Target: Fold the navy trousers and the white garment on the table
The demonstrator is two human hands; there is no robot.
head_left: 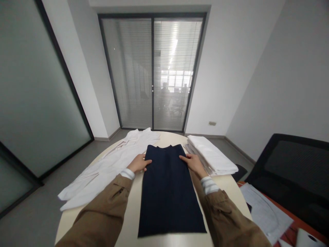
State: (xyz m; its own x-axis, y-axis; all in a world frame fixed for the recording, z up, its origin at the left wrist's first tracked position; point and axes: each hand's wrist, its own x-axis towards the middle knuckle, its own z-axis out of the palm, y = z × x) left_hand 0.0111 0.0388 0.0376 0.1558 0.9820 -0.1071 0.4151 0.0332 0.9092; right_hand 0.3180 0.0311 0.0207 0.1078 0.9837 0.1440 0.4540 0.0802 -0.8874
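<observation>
Two sides of dark cloth (169, 192) | left hand (138, 163), right hand (194, 163) are pinching them, grip narrow | I'm seeing white garment (113, 167) lying left, folded white cloths (213, 154) right, on surface (169, 136)

There is one navy garment (168, 192), one spread of white cloth (102, 175), one white stack (213, 154), one table (132, 212), one chair (295, 175).

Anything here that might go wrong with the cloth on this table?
The right hand is close to the folded white stack, so moving outward might nudge it. The loose white garment reaches the table's left edge, so a brush from the left sleeve could drag it. The dark garment's near end is unheld, so its folds might shift.
</observation>
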